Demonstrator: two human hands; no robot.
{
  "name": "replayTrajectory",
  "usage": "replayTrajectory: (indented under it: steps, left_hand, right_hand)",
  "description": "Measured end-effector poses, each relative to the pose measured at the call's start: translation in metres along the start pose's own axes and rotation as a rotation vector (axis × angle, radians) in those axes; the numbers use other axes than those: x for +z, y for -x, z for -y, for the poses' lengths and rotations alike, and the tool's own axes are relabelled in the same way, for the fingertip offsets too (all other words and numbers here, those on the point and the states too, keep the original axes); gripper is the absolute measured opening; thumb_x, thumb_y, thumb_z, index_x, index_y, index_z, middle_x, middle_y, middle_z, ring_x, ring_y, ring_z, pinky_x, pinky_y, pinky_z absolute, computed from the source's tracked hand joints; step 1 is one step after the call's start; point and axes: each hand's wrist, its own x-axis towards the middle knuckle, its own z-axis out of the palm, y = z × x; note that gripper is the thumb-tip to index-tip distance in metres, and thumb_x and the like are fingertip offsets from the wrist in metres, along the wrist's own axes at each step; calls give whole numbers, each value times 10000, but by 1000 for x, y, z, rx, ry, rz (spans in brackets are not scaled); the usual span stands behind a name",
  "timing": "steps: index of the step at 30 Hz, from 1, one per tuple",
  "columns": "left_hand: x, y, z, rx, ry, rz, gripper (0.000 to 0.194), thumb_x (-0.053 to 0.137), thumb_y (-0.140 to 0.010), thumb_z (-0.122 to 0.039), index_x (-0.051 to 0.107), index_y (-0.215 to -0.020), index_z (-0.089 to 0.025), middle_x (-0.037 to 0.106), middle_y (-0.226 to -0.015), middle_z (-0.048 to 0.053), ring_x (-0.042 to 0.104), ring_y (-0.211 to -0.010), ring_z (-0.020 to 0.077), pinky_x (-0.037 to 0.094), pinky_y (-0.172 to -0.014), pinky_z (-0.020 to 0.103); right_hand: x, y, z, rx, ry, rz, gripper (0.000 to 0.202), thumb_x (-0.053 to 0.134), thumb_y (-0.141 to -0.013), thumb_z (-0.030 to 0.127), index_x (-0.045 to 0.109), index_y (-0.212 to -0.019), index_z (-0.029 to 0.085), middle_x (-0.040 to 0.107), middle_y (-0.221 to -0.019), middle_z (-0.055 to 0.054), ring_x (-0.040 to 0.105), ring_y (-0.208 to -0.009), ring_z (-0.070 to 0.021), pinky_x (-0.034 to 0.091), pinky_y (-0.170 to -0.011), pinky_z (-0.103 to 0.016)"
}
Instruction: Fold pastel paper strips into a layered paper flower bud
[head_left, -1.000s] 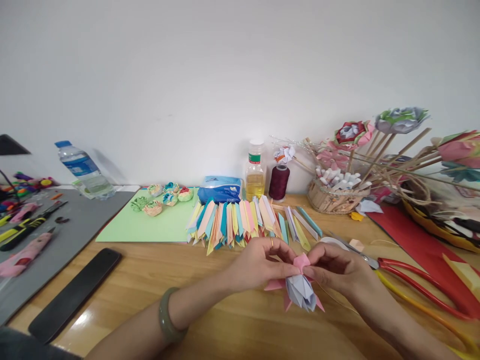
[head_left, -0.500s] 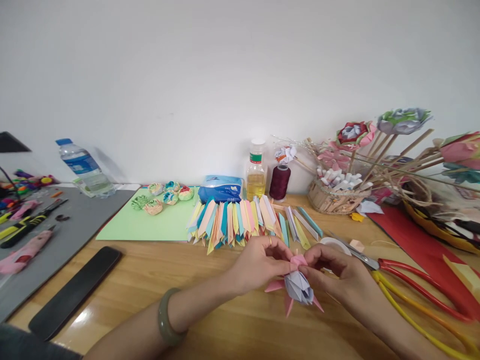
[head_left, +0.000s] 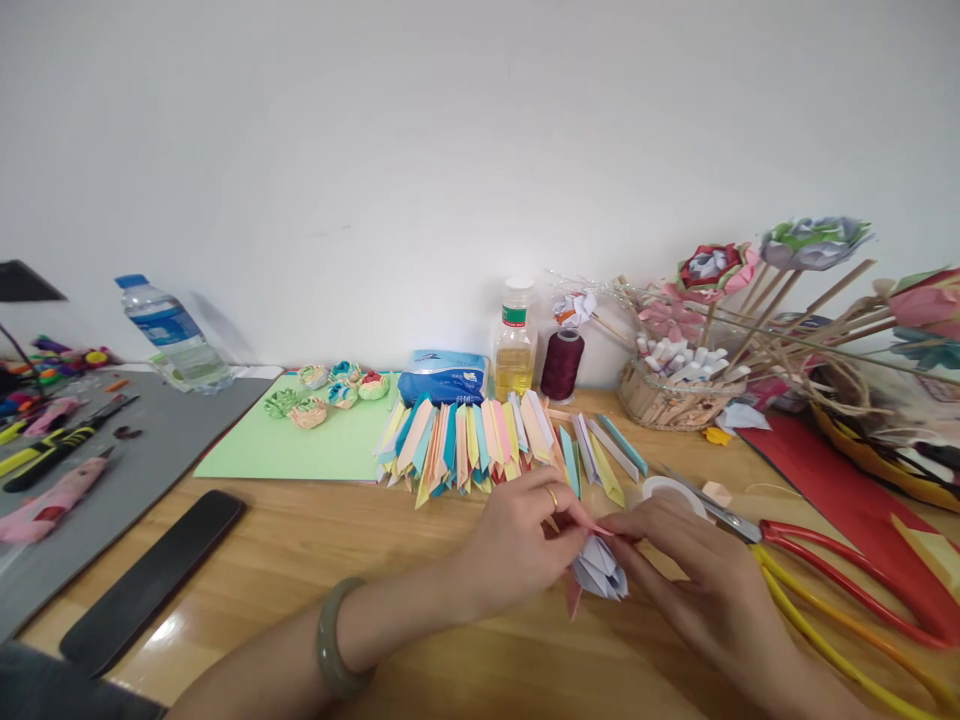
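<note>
A folded paper flower [head_left: 600, 570], pale lilac in the middle with pink outer petals, hangs between my two hands above the table. My left hand [head_left: 517, 530], with a ring on one finger, pinches a pink petal at the flower's top between thumb and forefinger. On the other side my right hand [head_left: 697, 570] pinches the same pink edge. Fingers cover most of the pink petals; one pink tip shows underneath. Just behind the right hand lies a white roll of tape [head_left: 673, 492], partly hidden.
Folded paper strips [head_left: 472, 440] lie in a row behind my hands. Scissors [head_left: 750, 530] with red handles and a yellow-handled pair [head_left: 832, 630] lie at the right. A basket [head_left: 675, 400], thread spool [head_left: 562, 365], glue bottle [head_left: 514, 345] and black case [head_left: 154, 580] stand or lie around.
Both hands have turned and closed in over the flower's top. The pink petal there now looks edge-on, and fewer pink petals show. The camera view has shifted slightly.
</note>
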Motion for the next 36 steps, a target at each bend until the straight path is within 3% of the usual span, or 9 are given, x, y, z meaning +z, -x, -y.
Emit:
replayTrajectory:
  steps: [6,10,13,16,18,20,23,29,36]
  left_hand:
    - [-8,-7,1,-256,300,105,306,529,-719,-183,540,-1024,-180,564,-972,56,540,-703,92,453,-607,216]
    - [-10,-11,5,-311,348,272,171,616,-683,-253,623,-796,-125,591,-728,34,534,-674,105,433,-644,235]
    - [-8,-11,4,-249,317,226,135,665,-635,-233,609,-669,-115,586,-694,33,538,-668,109,435,-658,243]
    - [-6,-8,2,-62,198,54,63,639,-656,-181,601,-638,-134,576,-763,43,551,-735,126,455,-682,256]
    - [-4,-5,3,53,117,-61,17,603,-680,-151,606,-663,-151,548,-811,46,550,-763,132,472,-659,256]
    - [-2,-2,5,153,48,-114,55,582,-688,-120,614,-702,-162,524,-845,50,545,-803,140,482,-663,262]
    - [1,1,8,224,18,-134,86,594,-676,-94,619,-709,-169,498,-867,47,532,-845,143,477,-743,302]
    - [7,-1,11,-80,347,-154,126,679,-632,-209,576,-603,-143,516,-981,68,509,-998,186,422,-848,334]
    - [8,-4,14,-237,551,-139,146,653,-657,-204,525,-629,-139,587,-805,22,558,-797,132,402,-778,294]
  right_hand:
    - [-5,2,-6,-199,195,-105,162,545,-753,107,571,-867,219,652,-692,-24,579,-639,-160,440,-574,-284]
    - [-7,2,-11,-309,230,-111,225,519,-759,91,583,-899,255,684,-773,-13,614,-711,-162,462,-633,-291]
    - [-7,2,-11,-321,191,-112,246,496,-767,81,584,-907,263,683,-854,-19,617,-799,-169,473,-681,-297]
    - [-8,1,-6,-148,106,-209,158,492,-773,119,570,-840,240,645,-877,-45,597,-810,-184,467,-681,-310]
    - [-8,-1,-1,85,16,-251,61,519,-777,204,545,-829,218,607,-763,-36,575,-684,-170,456,-574,-277]
    - [-6,-3,2,293,-113,-131,107,518,-792,303,546,-834,209,580,-670,-10,533,-564,-143,433,-499,-251]
    - [-2,-7,4,426,-327,39,195,522,-786,386,566,-748,200,574,-652,-1,534,-588,-142,435,-526,-239]
    - [2,-10,2,509,-349,95,297,519,-763,460,587,-659,191,570,-618,-3,523,-603,-152,409,-544,-244]
    - [5,-7,-1,501,-270,81,330,493,-773,471,542,-606,191,505,-559,16,463,-546,-136,362,-501,-234]
